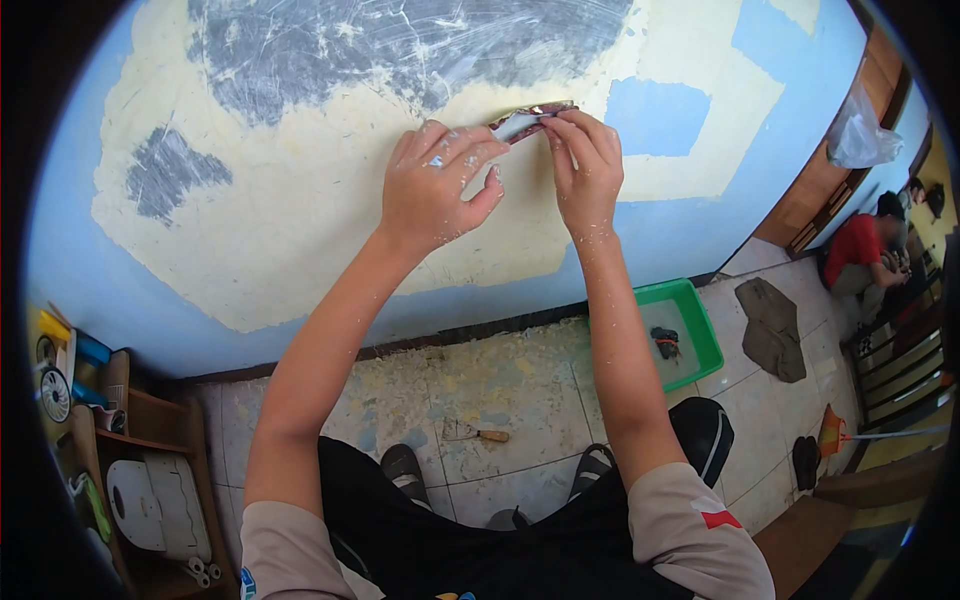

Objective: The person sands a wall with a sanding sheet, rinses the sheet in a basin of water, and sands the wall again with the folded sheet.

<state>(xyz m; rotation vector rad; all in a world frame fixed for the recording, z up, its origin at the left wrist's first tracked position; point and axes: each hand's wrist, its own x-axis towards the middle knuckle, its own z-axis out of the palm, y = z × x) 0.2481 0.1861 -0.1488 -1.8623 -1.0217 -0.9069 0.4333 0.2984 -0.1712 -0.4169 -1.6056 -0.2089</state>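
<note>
In front of the wall [350, 230], both hands are raised to a crumpled, shiny foil wrapper [522, 124], dark red outside and pale inside. My right hand [585, 165] pinches its right end between thumb and fingers. At the other end, the curled fingers of my left hand [440, 185] hold the wrapper, with that thumb standing apart from it. White flecks dot both hands and forearms. The wall shows blue paint, cream patches and scraped grey areas. Below, between my feet, a scraper [480, 433] with a wooden handle lies on the floor.
A green basin [708, 340] with a dark object in it stands right of my feet. Beyond lies a brown cloth [772, 325]. Wooden shelves [190, 430] stand at left. A seated person in red [855, 255] is at far right, near a plastic bag [862, 130].
</note>
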